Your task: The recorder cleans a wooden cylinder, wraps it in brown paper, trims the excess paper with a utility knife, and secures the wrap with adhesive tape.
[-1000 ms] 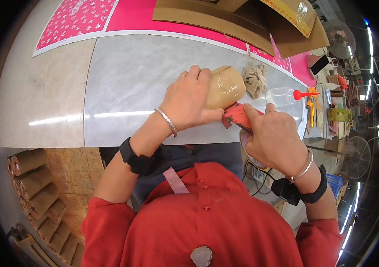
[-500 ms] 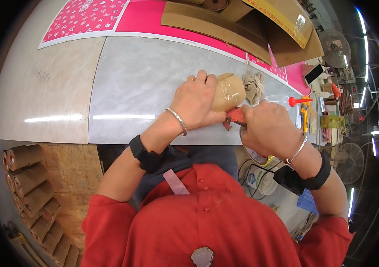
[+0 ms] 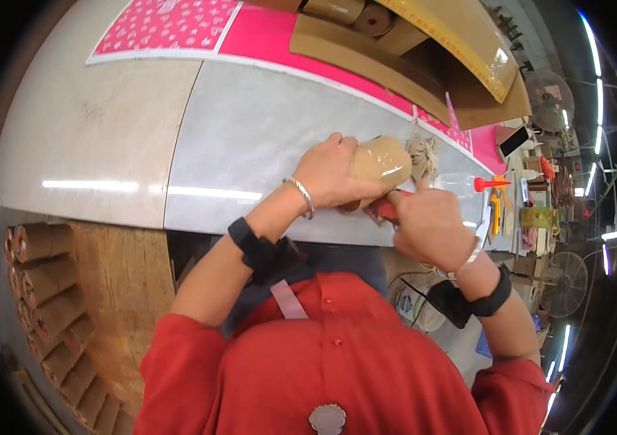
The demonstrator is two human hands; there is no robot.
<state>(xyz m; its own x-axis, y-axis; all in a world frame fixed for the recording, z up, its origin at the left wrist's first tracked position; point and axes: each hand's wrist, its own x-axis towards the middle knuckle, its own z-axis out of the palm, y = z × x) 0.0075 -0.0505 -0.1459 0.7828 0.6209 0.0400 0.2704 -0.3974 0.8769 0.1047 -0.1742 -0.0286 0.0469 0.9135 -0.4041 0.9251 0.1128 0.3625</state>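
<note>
My left hand (image 3: pixel 332 172) is closed round one end of a short roll wrapped in brown paper (image 3: pixel 381 161), which lies on the grey tabletop (image 3: pixel 250 138). Shiny clear tape shows across the paper. Close by its near side, my right hand (image 3: pixel 433 223) grips a red tape dispenser (image 3: pixel 384 209). The dispenser's head is against or very near the lower edge of the roll; the exact contact is hidden by my fingers. A crumpled grey rag (image 3: pixel 421 154) lies just beyond the roll's right end.
An open cardboard box (image 3: pixel 403 51) holding brown rolls stands on pink patterned sheets (image 3: pixel 167 25) at the back. Right of my hands lie a clear bottle with a red nozzle (image 3: pixel 484 184) and a yellow-handled tool (image 3: pixel 497 203). Stacked brown rolls (image 3: pixel 47 275) sit below the table's left part.
The view has shifted a little. My right hand has turned with the dispenser, and the tape ring seen below it before is now hidden. The left hand stays on the wrapped roll.
</note>
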